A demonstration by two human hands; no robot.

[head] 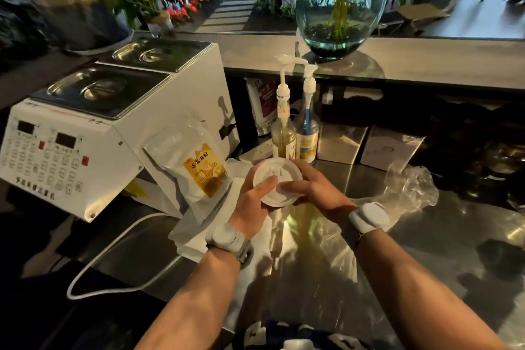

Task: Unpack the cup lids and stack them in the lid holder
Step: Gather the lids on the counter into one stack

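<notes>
A stack of white cup lids (277, 172) sits between both hands above the steel counter, its top lid facing the camera. My left hand (255, 202) grips the stack from the left, thumb lying across the top lid. My right hand (315, 187) holds it from the right, fingers curled round the far rim and thumb on the top. A crumpled clear plastic wrapper (409, 190) lies on the counter to the right and trails under my arms. No lid holder is visible.
A white machine (85, 148) with two steel lidded wells stands at the left, a powder pouch (199, 167) leaning on it. Two pump syrup bottles (295, 128) stand just behind the lids. Steel boxes (369, 148) line the back; a glass vase (341, 6) sits on the upper ledge.
</notes>
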